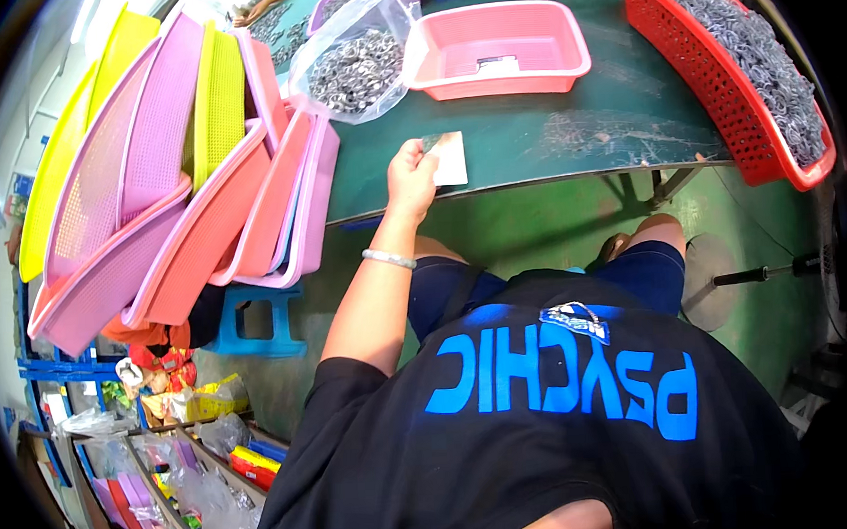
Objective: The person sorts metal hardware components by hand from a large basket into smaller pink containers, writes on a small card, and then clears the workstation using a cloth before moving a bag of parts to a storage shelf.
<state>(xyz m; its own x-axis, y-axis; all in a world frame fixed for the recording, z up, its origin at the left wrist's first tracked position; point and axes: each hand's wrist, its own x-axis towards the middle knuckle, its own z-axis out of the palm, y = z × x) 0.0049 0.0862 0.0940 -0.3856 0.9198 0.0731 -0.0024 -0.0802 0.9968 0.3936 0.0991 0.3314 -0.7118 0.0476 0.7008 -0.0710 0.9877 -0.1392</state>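
My left hand (410, 180) reaches over the near edge of the green table, its fingers closed on a small flat white card (449, 161). Part of that card looks darker along its top. Beyond it stands a pink plastic basin (501, 83) with a small white label lying inside. To the left of the basin, a clear plastic bag (375, 11) lies open, full of small grey metal ring-like parts (356, 71). My right hand does not appear in the picture.
Stacked yellow, purple and red plastic baskets (204, 208) crowd the left, beside a blue stool (259, 324). At right, a red basket (718, 91) brims with grey metal parts (745, 52). Another person's hand (266, 5) rests among loose parts at the table's far left.
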